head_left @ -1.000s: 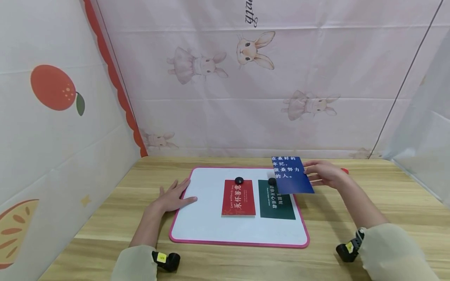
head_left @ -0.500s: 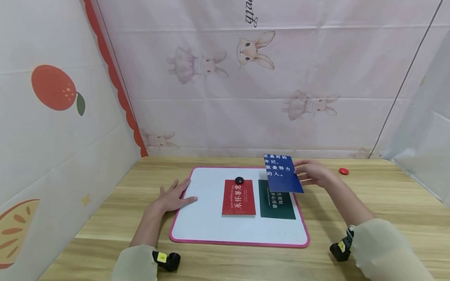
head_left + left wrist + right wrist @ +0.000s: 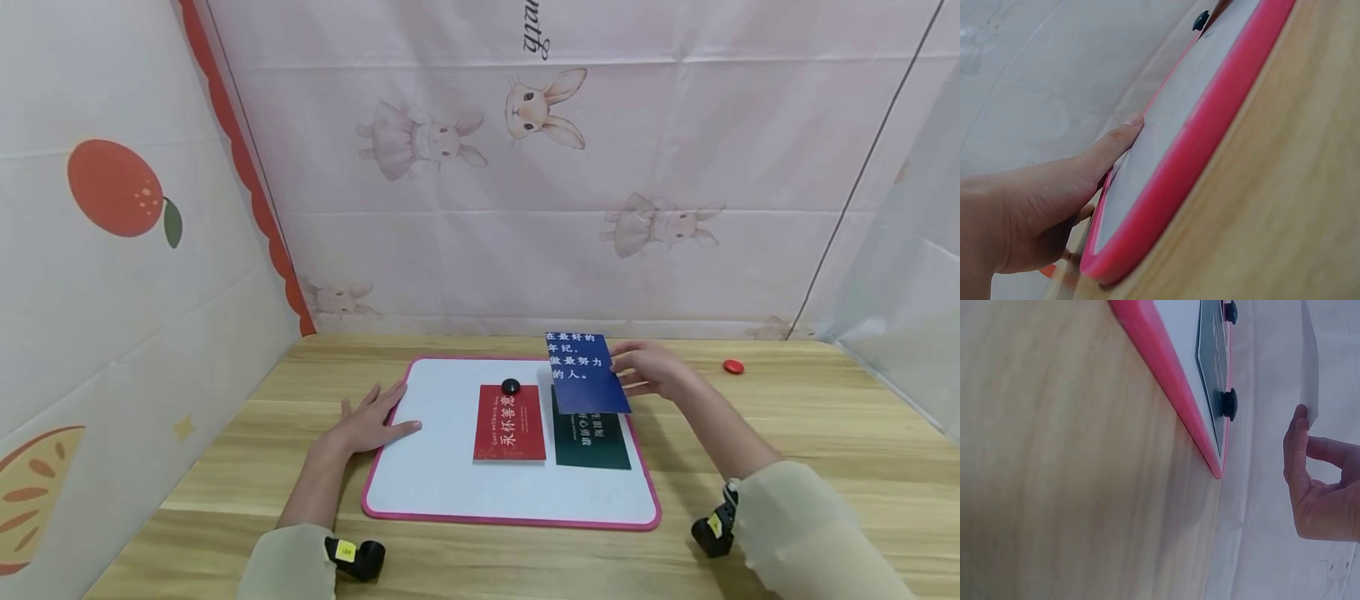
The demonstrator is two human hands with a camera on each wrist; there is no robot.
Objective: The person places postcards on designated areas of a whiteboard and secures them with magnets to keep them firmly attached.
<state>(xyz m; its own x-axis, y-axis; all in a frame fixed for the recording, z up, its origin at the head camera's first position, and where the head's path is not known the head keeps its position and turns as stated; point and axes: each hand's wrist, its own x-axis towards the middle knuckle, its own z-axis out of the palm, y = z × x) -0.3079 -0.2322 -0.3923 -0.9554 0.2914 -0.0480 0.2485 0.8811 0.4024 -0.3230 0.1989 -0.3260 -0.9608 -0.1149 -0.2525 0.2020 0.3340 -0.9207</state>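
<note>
In the head view my right hand (image 3: 651,372) pinches a blue card (image 3: 587,385) with white writing by its right edge. The card hangs raised over the upper right of a pink-rimmed whiteboard (image 3: 442,487), covering part of a green card (image 3: 592,450). A red card (image 3: 509,433) lies left of the green one, with a black magnet (image 3: 511,386) at its top. The green card's black magnet (image 3: 1230,404) shows in the right wrist view. My left hand (image 3: 372,423) rests spread on the board's left edge, its thumb over the white surface.
A red magnet (image 3: 733,366) lies on the wooden table (image 3: 825,433), right of my right hand. Behind the table hangs a rabbit-printed cloth (image 3: 480,250); another sheet with fruit prints (image 3: 114,187) stands along the left.
My right hand has carried the blue card leftward, from the board's right edge to above the green card. The red magnet came into full view. My left hand stayed put.
</note>
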